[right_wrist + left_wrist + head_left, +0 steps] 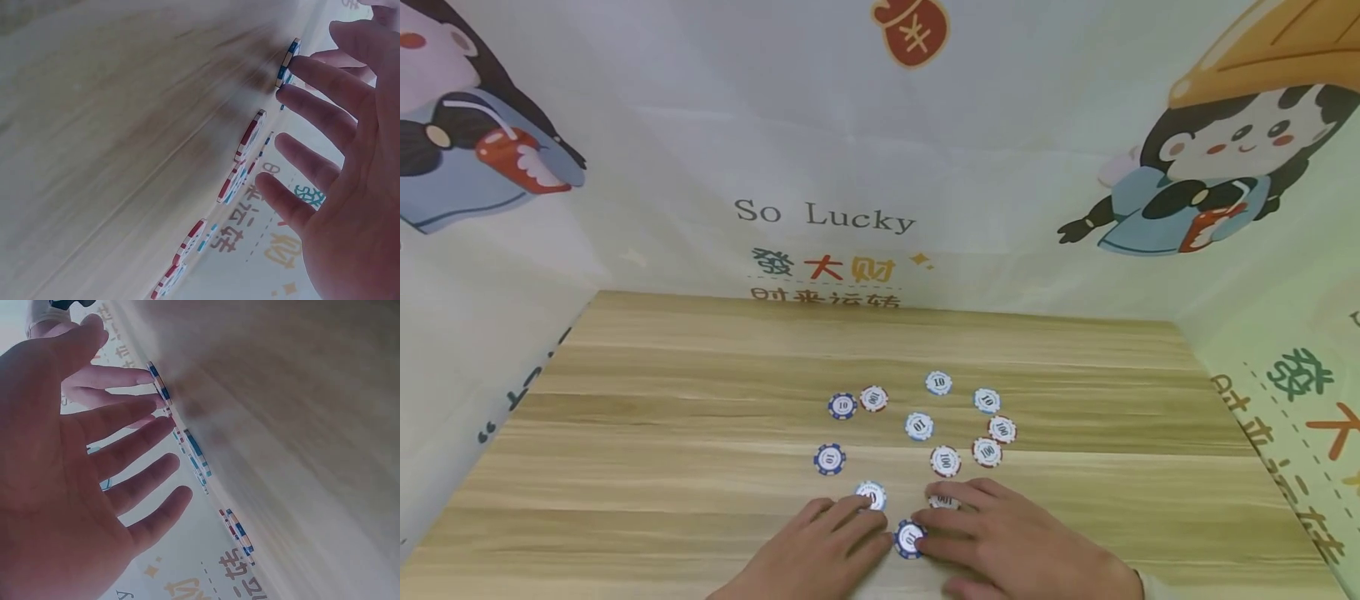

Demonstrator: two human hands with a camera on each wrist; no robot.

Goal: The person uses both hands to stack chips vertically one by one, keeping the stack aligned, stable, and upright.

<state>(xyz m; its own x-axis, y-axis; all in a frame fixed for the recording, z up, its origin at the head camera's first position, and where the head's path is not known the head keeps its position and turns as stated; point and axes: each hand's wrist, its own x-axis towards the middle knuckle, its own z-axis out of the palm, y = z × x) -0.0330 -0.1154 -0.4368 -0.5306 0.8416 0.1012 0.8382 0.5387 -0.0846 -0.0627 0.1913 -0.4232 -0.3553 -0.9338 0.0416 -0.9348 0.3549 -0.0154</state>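
Head view: left hand (823, 546) and right hand (1000, 533) flank a blue-edged chip (909, 540)

Down at the bottom centre of the frame, both sets of fingers are spread and fairly straight, pinching nothing! That blue-edged chip lies flat between the hands, and a right fingertip laps onto its face. Just above it, right fingers partly cover a red-rimmed 100 chip (947, 503); over to the left, a left fingertip overlaps a pale-blue chip (872, 492), though whether it presses, I cannot tell.

Beyond the hands now! Left of centre sits a dark-blue 10 chip (830, 459), and right of it a white-faced 100 chip (945, 461). Higher up comes a light-blue 10 chip (919, 426), with a red-edged pair (987, 452) close together to its right. Topmost of the lot: a far pale chip (938, 382), flat on the wood-grain tabletop (625, 500). And right at the back, a printed backdrop (820, 125) fills the upper frame, "So Lucky" across its middle!
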